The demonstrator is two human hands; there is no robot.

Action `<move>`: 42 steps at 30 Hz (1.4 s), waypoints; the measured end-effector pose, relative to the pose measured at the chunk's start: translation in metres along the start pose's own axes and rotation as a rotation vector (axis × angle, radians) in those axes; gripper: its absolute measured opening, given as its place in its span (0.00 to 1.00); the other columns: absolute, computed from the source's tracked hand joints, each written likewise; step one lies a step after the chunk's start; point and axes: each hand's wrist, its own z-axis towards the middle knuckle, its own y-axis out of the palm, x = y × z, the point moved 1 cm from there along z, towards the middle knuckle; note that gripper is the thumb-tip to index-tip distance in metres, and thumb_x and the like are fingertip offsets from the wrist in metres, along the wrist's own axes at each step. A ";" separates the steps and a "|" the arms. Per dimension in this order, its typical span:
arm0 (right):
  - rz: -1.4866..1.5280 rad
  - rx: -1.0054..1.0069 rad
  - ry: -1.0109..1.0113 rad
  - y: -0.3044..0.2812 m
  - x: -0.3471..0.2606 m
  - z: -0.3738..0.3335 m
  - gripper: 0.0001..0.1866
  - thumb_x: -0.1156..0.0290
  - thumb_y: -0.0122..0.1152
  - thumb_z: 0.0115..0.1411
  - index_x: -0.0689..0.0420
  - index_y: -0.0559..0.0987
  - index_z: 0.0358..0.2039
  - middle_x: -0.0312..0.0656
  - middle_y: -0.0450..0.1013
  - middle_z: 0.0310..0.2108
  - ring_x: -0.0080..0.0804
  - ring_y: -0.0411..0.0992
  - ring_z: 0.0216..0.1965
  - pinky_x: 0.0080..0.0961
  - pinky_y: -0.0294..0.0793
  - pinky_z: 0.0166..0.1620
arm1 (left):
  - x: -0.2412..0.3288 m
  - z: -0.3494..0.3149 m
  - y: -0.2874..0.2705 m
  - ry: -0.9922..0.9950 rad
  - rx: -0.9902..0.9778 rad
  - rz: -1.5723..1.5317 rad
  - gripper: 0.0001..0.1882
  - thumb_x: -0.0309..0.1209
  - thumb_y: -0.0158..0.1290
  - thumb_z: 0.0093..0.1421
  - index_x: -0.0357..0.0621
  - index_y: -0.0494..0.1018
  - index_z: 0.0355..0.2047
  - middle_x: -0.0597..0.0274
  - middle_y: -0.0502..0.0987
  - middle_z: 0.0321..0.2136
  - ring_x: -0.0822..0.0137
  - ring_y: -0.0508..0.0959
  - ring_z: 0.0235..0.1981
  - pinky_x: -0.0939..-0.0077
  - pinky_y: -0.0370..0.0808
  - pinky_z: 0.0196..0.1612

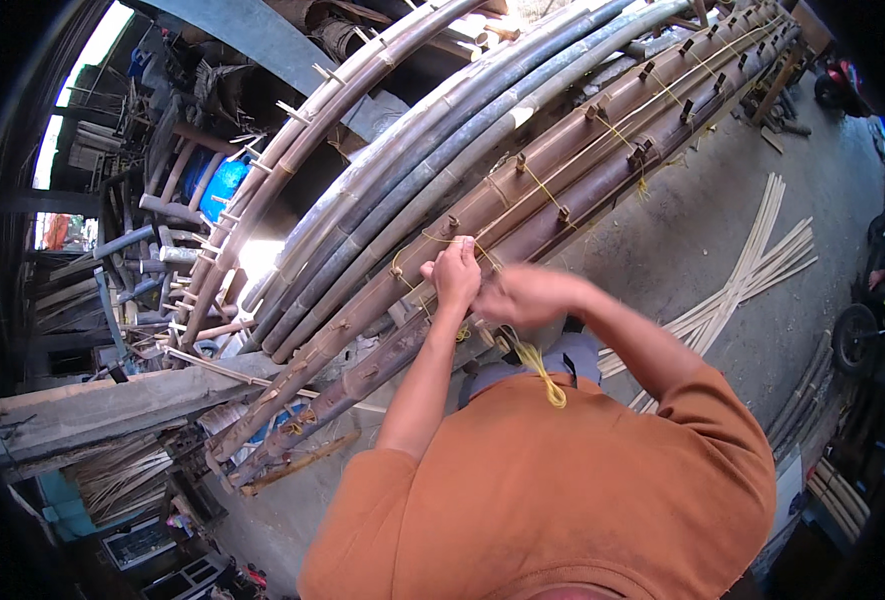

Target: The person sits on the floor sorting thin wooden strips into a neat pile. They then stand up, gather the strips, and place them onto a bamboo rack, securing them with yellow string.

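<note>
Two brown bamboo poles (552, 235) run side by side from lower left to upper right, with short pegs standing in them. Yellow cord (539, 188) is strung across the poles between pegs. My left hand (453, 274) is closed over the near stretch of the poles, its fingers pinched on the cord. Right beside it is my right hand (524, 296), curled and blurred by motion; the cord seems to run into it, though its fingertips are hard to make out. A loose bundle of yellow cord (542, 377) dangles below my hands, against my orange shirt.
Long curved grey bamboo poles (452, 130) lie beyond. Farther left, another pole (302, 120) has light crosspieces through it. Pale split strips (752, 260) lie on the floor at right, near a wheel (854, 338). A concrete beam (112, 405) stands at left.
</note>
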 end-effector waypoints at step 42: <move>0.154 0.386 -0.629 0.134 -0.146 0.157 0.18 0.67 0.44 0.69 0.61 0.70 0.23 0.52 0.70 0.24 0.53 0.70 0.32 0.48 0.68 0.41 | -0.125 -0.051 -0.071 0.238 -0.055 -0.110 0.09 0.32 0.48 0.65 0.40 0.73 0.36 0.41 0.78 0.37 0.38 0.77 0.37 0.47 0.74 0.38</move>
